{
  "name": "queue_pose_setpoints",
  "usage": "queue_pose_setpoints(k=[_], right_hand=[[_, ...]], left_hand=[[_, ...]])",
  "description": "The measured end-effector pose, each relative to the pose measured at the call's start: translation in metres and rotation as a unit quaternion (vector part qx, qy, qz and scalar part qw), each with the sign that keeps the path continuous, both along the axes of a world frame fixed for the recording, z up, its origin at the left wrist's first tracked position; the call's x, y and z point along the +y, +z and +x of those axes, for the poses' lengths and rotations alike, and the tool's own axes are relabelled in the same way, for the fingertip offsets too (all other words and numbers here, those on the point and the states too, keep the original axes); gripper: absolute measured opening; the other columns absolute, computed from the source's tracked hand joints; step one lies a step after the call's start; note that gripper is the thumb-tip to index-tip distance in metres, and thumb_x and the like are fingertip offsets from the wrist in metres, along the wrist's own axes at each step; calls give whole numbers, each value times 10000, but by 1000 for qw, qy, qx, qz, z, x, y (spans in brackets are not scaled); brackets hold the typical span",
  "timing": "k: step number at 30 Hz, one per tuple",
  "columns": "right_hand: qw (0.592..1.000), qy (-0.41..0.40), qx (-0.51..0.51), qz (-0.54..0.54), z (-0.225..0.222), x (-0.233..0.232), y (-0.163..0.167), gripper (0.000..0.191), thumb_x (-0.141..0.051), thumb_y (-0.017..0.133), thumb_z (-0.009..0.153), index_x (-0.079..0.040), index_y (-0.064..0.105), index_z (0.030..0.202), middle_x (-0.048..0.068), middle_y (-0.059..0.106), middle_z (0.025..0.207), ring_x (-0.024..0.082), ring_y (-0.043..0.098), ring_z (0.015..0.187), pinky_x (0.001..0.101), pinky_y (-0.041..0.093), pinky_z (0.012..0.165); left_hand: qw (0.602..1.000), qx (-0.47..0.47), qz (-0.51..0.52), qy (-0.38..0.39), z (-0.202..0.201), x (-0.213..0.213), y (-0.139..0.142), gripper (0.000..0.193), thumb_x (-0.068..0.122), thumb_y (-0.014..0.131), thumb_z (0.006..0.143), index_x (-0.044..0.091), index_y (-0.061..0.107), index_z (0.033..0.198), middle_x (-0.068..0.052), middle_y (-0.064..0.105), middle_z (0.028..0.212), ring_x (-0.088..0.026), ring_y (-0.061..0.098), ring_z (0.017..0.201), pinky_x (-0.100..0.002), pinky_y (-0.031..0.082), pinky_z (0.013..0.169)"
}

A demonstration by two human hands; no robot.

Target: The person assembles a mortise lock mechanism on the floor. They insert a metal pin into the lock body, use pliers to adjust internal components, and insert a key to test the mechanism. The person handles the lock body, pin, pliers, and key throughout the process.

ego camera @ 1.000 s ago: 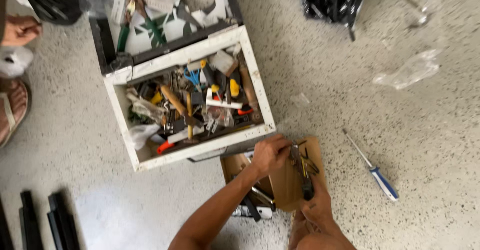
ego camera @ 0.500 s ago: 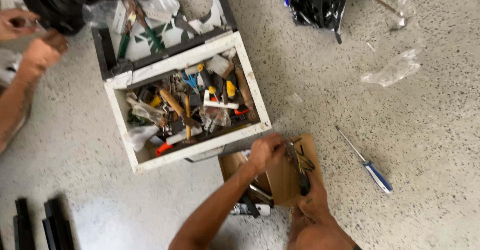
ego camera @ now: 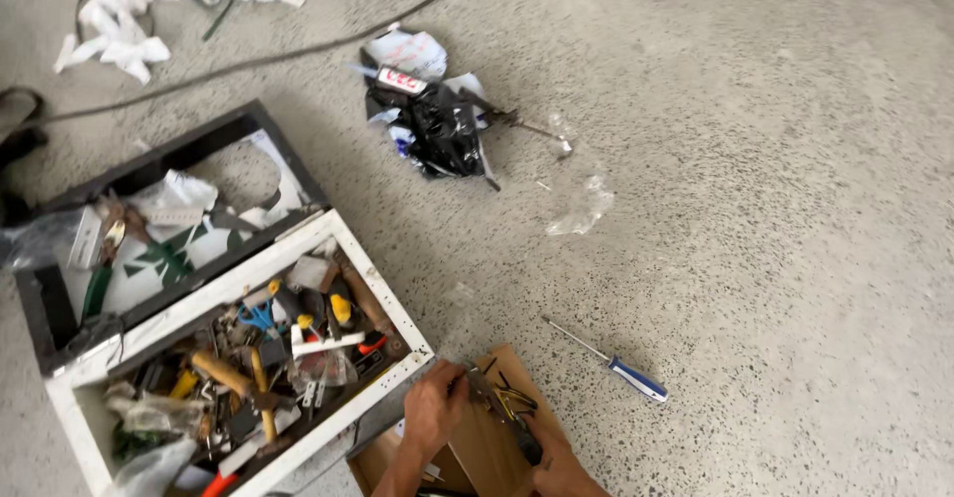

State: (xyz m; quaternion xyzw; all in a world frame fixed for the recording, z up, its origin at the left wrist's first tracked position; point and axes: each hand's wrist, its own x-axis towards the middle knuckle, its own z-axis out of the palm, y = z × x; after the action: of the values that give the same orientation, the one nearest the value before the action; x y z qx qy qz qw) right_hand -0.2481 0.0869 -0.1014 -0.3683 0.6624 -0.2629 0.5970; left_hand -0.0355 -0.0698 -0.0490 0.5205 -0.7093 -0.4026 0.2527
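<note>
At the bottom edge of the view, the right hand (ego camera: 561, 462) rests on the near end of a dark hand tool (ego camera: 507, 419) that lies on a brown wooden board (ego camera: 487, 437); its fingers curl around the tool's handle, though how tightly they close I cannot tell. Just to the left, the left hand (ego camera: 434, 408) bears down on the board's far-left corner, fingers bent and pressed together around the tool's head. A few small dark metal bits (ego camera: 509, 395) lie loose on the board beside the tool.

To work well here, I judge that the left hand should keep the head steady while the right does the turning or levering, and that the loose bits should stay on the board so that none rolls onto the speckled floor (ego camera: 775, 258).

Touching the board on the left stands a white tray (ego camera: 383, 293) crowded with tools, with a dark tray (ego camera: 179, 159) behind it. To the right, apart from the board, lies a blue-handled screwdriver (ego camera: 608, 360). Farther off are a scrap of clear plastic (ego camera: 581, 214), a black bag (ego camera: 442, 134) and crumpled white paper (ego camera: 119, 30).
</note>
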Motion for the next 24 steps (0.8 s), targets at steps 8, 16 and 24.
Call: queue_pose_setpoints(k=[8, 16, 24], right_hand=[[997, 45, -58, -6, -5, 6, 0, 1050, -293, 686, 724, -11, 163, 1590, 143, 404, 1560, 153, 667, 1148, 239, 525, 877], [994, 38, 71, -80, 13, 3, 21, 916, -206, 787, 729, 0, 375, 1520, 203, 503, 1533, 320, 468, 1441, 351, 319, 1158], [979, 51, 180, -78, 6, -4, -22, 946, -273, 785, 657, -28, 425, 1497, 231, 534, 1487, 362, 486, 1411, 386, 352, 1163]], left_hand=[[1000, 18, -13, -4, 7, 4, 1, 113, 142, 669, 851, 76, 727, 921, -90, 708, 912, -346, 691, 857, -435, 546, 727], [999, 15, 36, 19, 11, 6, -11, 106, 147, 669, 840, 83, 727, 901, -94, 714, 899, -348, 699, 847, -436, 547, 713], [999, 28, 28, 20, 14, 9, -18, 82, 121, 670, 829, 58, 703, 871, -115, 688, 865, -364, 682, 835, -453, 533, 695]])
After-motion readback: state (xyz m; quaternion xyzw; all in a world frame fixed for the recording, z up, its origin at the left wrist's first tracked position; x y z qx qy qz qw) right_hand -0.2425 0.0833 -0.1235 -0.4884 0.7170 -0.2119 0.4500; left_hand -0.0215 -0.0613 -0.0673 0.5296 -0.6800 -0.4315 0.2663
